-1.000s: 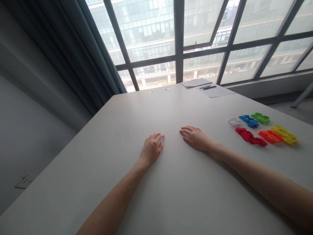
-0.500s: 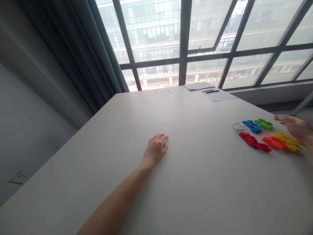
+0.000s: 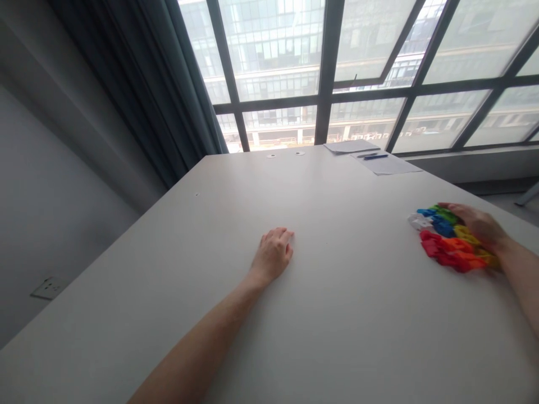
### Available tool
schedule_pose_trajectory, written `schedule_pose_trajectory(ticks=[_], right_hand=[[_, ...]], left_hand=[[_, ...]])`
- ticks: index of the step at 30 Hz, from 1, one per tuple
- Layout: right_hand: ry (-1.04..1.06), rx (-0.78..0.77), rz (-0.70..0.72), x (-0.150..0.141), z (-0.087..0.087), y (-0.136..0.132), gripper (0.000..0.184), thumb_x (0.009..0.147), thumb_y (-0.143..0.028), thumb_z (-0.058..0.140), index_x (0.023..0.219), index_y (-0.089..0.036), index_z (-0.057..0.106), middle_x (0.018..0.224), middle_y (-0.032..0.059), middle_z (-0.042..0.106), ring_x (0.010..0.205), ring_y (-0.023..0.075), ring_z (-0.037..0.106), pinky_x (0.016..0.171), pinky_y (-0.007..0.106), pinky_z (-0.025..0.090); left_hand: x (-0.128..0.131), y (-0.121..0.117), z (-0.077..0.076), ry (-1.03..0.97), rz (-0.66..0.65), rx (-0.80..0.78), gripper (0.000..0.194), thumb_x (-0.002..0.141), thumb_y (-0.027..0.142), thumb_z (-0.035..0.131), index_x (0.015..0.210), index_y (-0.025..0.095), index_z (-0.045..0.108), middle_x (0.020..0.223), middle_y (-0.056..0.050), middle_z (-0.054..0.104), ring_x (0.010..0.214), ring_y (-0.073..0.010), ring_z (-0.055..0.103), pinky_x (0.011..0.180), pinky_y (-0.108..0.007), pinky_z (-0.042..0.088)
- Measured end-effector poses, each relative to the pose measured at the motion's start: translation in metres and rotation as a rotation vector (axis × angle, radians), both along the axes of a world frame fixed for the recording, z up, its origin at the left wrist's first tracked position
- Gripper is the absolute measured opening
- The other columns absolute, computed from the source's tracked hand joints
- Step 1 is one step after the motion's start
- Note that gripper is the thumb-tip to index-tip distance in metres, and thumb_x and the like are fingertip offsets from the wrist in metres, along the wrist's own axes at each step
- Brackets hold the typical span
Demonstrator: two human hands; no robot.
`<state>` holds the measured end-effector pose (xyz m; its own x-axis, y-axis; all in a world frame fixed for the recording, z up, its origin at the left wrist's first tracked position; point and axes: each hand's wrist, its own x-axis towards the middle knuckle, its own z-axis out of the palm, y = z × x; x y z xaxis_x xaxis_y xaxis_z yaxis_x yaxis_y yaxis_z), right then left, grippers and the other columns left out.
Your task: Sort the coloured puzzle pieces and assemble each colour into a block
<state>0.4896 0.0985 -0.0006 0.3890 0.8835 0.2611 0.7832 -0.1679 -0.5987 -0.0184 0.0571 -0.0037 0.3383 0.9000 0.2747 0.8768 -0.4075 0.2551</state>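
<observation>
My left hand [image 3: 273, 253] rests palm down on the white table [image 3: 345, 314], its fingers loosely bent and a little apart, with nothing held. At the right, my right hand [image 3: 478, 224] lies along the near-right side of a cluster of coloured plastic pieces, fingers stretched out and touching them. The cluster has a white piece [image 3: 421, 222], a blue piece [image 3: 443, 225], a green piece [image 3: 440, 212], a red piece [image 3: 442, 252], an orange piece [image 3: 457, 245] and a yellow piece [image 3: 465, 234]. The hand partly covers the green and yellow ones. Blur hides their exact shapes.
Sheets of paper [image 3: 393, 164] lie near the table's far edge, with a pen [image 3: 375, 157] on them and another paper stack [image 3: 349, 147] beside. Behind stand large windows [image 3: 278, 50]; a dark curtain [image 3: 168, 84] hangs at the left. A socket [image 3: 49, 288] is on the left wall.
My right hand has come in leftward against the pieces. They are now bunched closer together, the yellow and orange ones pushed left. My left hand stays in place; the view has shifted slightly.
</observation>
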Motion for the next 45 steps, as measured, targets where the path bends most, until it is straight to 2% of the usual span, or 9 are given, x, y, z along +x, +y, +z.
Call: schedule_pose_trajectory(ticks=[16,19,22,25,29,35,38,41,45], right_hand=[[0.266,-0.073,0.703,-0.238,0.008,0.031,0.05,0.086,-0.057,0.048,0.113,-0.019,0.069,0.113,0.0083,0.071,0.102,0.0258,0.065,0.091,0.04,0.049],[0.22,0.052,0.684,-0.225,0.015,0.045,0.046,0.088,-0.053,0.047,0.112,-0.02,0.069,0.12,0.0085,0.069,0.111,0.026,0.061,0.097,0.04,0.046],[0.032,0.059,0.239,-0.179,0.019,0.067,0.039,0.088,-0.042,0.045,0.109,-0.019,0.069,0.121,0.0126,0.068,0.114,0.0272,0.06,0.098,0.041,0.043],[0.004,-0.034,0.099,-0.141,0.016,0.084,0.045,0.088,-0.041,0.045,0.104,-0.007,0.069,0.121,0.0303,0.062,0.118,0.0382,0.055,0.097,0.053,0.038],[0.009,-0.131,0.284,-0.151,0.005,0.093,0.045,0.089,-0.04,0.044,0.106,-0.006,0.069,0.124,0.0286,0.062,0.118,0.0362,0.056,0.101,0.049,0.037],[0.049,-0.176,0.771,-0.25,0.0,0.071,0.044,0.09,-0.051,0.045,0.116,-0.024,0.067,0.127,0.004,0.066,0.116,0.0235,0.059,0.102,0.035,0.043],[0.11,-0.253,1.046,-0.273,0.01,0.044,0.052,0.092,-0.058,0.039,0.124,-0.024,0.063,0.13,0.0042,0.063,0.118,0.024,0.058,0.103,0.037,0.044],[0.132,-0.241,1.011,-0.259,0.023,0.013,0.056,0.093,-0.06,0.035,0.129,-0.023,0.058,0.136,0.0071,0.059,0.123,0.0267,0.055,0.105,0.041,0.043],[0.044,-0.162,0.733,-0.209,0.026,-0.042,0.057,0.093,-0.061,0.034,0.134,-0.026,0.051,0.141,0.0078,0.054,0.129,0.0289,0.05,0.106,0.045,0.042]], left_hand=[[-0.003,0.002,0.0,-0.119,0.012,0.005,0.037,0.085,0.009,0.052,0.121,0.018,0.057,0.13,-0.012,0.056,0.123,-0.0244,0.051,0.106,-0.044,0.04],[-0.004,0.001,-0.001,-0.155,0.021,0.021,0.036,0.086,0.009,0.052,0.12,0.017,0.056,0.129,-0.012,0.056,0.123,-0.0246,0.051,0.106,-0.044,0.041],[-0.004,0.001,-0.002,-0.164,0.013,0.034,0.034,0.087,0.011,0.052,0.12,0.017,0.056,0.128,-0.012,0.056,0.123,-0.0249,0.05,0.105,-0.045,0.041],[-0.004,0.001,-0.002,-0.154,0.002,0.032,0.033,0.087,0.012,0.051,0.12,0.017,0.055,0.128,-0.012,0.056,0.123,-0.025,0.05,0.105,-0.046,0.04],[-0.004,0.003,-0.004,-0.166,-0.003,0.033,0.033,0.088,0.012,0.05,0.12,0.018,0.054,0.127,-0.012,0.056,0.121,-0.0247,0.051,0.105,-0.045,0.041],[-0.007,0.007,-0.009,-0.249,-0.022,0.085,0.034,0.086,0.009,0.048,0.119,0.016,0.052,0.122,-0.012,0.057,0.119,-0.0251,0.051,0.105,-0.045,0.042],[-0.008,0.009,-0.011,-0.312,-0.028,0.12,0.033,0.087,0.01,0.047,0.119,0.016,0.052,0.118,-0.012,0.058,0.118,-0.0246,0.052,0.106,-0.044,0.042],[-0.009,0.01,-0.012,-0.354,-0.046,0.117,0.032,0.09,0.016,0.047,0.121,0.016,0.051,0.121,-0.013,0.057,0.119,-0.0245,0.052,0.107,-0.044,0.041],[-0.011,0.014,-0.014,-0.342,-0.058,0.059,0.036,0.094,0.028,0.044,0.128,0.015,0.049,0.134,-0.016,0.051,0.13,-0.0264,0.045,0.111,-0.047,0.036]])
